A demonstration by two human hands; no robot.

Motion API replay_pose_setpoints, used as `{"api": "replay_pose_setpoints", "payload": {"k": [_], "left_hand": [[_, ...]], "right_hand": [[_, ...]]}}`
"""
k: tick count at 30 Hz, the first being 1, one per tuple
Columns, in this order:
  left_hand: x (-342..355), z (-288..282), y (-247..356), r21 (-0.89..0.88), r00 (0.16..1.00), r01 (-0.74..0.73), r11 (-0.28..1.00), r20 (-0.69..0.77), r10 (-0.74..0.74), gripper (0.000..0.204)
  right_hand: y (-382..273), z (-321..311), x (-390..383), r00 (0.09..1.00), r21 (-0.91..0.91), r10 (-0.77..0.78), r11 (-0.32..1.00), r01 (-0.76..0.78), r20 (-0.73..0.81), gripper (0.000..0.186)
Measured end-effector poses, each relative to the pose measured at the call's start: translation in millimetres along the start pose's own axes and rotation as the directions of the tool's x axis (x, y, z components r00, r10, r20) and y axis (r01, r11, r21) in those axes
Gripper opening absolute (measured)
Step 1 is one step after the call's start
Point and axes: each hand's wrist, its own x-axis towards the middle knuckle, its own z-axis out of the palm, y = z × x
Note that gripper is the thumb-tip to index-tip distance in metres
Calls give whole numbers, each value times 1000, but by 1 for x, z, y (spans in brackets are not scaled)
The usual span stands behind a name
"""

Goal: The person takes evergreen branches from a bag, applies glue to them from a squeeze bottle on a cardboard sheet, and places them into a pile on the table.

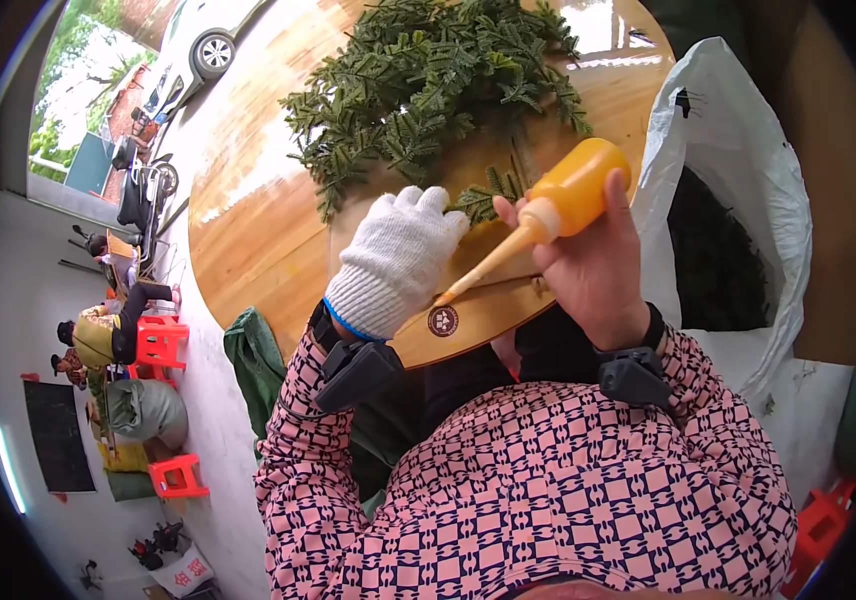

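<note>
My left hand (393,255), in a white knit glove, has its fingers curled at the base of a small green artificial fir sprig (491,195), partly hidden by the glove. My bare right hand (600,270) grips an orange squeeze bottle (578,180) with a long pale nozzle (488,262). The bottle tilts down to the left, its orange tip low beside the glove, close to a round dark mark (443,320) on the wooden tabletop (243,240). A large heap of artificial fir branches (428,80) lies on the table beyond my hands.
An open white sack (788,240) holding dark greenery stands at the table's right. Green cloth (253,360) hangs at the left edge. Further left are seated people (98,335), red stools (160,340), stuffed sacks (148,410) and parked scooters (138,190).
</note>
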Motion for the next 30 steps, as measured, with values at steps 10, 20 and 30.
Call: {"api": "replay_pose_setpoints", "payload": {"k": [10,20,30], "left_hand": [[-20,22,-20,-26,967,-83,996,-244,74,19],[-37,41,-19,-494,820,-7,869,-501,-278,30],[-8,58,-1,-366,853,241,899,-361,-376,33]], "right_hand": [[28,0,12,993,-59,-24,998,18,-111,47],[30,-1,13,985,-78,-56,996,44,-162,51],[25,2,10,978,-74,-68,996,55,-195,49]]}}
